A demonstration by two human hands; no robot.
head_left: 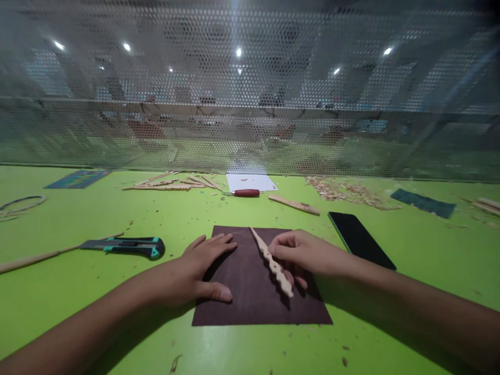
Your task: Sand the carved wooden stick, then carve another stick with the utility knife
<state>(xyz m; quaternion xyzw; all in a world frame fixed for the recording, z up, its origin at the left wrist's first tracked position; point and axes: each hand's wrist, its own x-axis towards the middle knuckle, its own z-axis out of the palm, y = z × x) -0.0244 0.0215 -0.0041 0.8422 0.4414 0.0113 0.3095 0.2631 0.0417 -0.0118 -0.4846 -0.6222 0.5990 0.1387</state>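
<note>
Currently, right hand: thumb and fingertips pinching the carved stick near its middle, other fingers curled beneath
Carved stick: pale wood, wavy edges along the near part, thin tip pointing away and to the left; above the right half of the brown sheet; cannot tell whether the tip touches it
Left hand: palm down, fingers spread, thumb held apart, on the left part of the sheet
Brown sheet: flat on the green table, under both hands
Cutter: left of the left hand, black and teal handle, blade toward a long stick
Phone: dark screen up, just beyond the right forearm
Red-handled tool: at the near edge of a white paper, metal end leftward
Flat wood piece: right of that tool
Wood strips: loose pile, far left of centre
Shavings: heaped, far right of centre
Mesh screen: upright along the far edge, lights showing through
</note>
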